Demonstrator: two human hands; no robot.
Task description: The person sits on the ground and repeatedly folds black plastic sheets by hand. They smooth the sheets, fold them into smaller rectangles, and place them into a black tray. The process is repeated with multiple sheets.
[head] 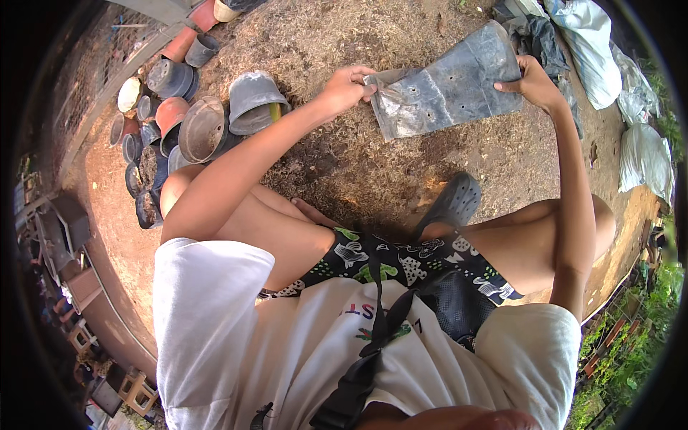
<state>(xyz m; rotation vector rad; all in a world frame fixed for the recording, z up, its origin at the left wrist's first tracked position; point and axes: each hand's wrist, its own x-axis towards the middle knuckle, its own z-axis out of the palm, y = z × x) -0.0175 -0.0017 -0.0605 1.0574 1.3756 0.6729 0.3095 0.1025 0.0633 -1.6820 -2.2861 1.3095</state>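
Observation:
A flattened black plastic grow bag, dusty and punched with several small holes, is stretched between my two hands above the dry ground. My left hand pinches its narrower, creased end between thumb and fingers. At the wider end, my right hand grips the edge, thumb on the near face and the fingers partly hidden behind it. Below the bag lies soil strewn with dry, chaff-like litter.
Plastic plant pots, grey and terracotta-coloured, crowd the left side beside a wire mesh fence. White woven sacks and crumpled black plastic lie at the right. A grey clog is on my foot.

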